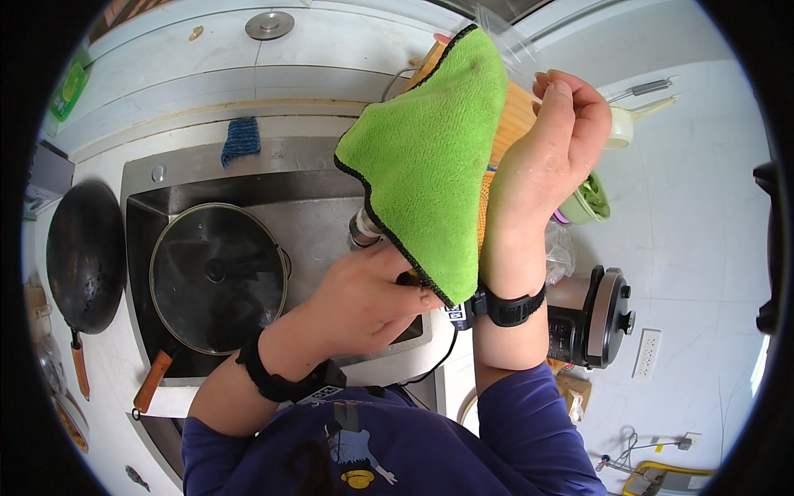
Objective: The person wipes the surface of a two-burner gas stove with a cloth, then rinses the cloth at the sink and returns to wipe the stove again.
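A bright green microfibre cloth [434, 142] with black stitched edging spreads out above the right side of the sink. My left hand [363, 294] grips its near edge, with some fingers hidden beneath it. To the right of the cloth, my right hand [567, 124] is raised, fingers loosely curled and apart, with nothing visible in them. Under the cloth's left edge, part of a metal faucet [365, 228] shows. The stainless steel sink [316, 214] holds a pan with a glass lid [217, 279] on its left side; a wooden handle [152, 381] projects over the front rim.
A black wok [85, 257] rests left of the sink. A blue scrubbing cloth [242, 139] lies on the back rim, and a metal sink stopper [269, 25] sits on the ledge. A wooden board [512, 124], a green basket [589, 201] and an electric pressure cooker [589, 319] stand to the right.
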Demonstrator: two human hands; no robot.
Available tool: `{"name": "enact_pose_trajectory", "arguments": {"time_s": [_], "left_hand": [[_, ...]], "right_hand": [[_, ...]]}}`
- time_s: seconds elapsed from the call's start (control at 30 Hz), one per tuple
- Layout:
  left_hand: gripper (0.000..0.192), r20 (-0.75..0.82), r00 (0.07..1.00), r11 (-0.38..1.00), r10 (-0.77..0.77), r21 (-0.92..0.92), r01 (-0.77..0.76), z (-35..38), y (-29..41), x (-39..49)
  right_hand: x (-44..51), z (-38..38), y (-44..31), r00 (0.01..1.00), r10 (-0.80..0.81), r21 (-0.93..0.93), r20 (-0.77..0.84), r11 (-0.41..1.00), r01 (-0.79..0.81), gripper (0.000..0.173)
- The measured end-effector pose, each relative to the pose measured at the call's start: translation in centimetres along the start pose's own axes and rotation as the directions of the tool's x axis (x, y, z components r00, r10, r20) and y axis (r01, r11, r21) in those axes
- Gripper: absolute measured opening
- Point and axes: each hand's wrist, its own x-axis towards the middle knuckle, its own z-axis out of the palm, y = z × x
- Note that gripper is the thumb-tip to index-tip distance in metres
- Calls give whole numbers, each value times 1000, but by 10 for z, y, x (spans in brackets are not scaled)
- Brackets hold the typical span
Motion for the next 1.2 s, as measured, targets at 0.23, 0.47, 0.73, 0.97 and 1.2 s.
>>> {"name": "enact_pose_trajectory", "arguments": {"time_s": [0.23,0.47,0.73,0.97,1.2], "left_hand": [[19,12,1000,986,16,163,-17,1,0,-1],[27,-13,999,982,-36,183,38,5,2,-3],[29,-49,997,997,-59,41,61,4,-2,-7],[25,-108,992,987,-64,-157,46,11,-6,-7],[22,-89,994,983,-68,-178,51,13,-7,-3]], "right_hand": [[1,-1,2,997,81,-17,4,997,-81,21],[8,-7,6,983,172,70,-66,983,-167,20],[11,-14,-3,975,208,103,-76,974,-200,19],[8,-12,-5,974,206,102,-93,975,-197,17],[4,-6,-7,973,222,122,-56,969,-214,18]]}}
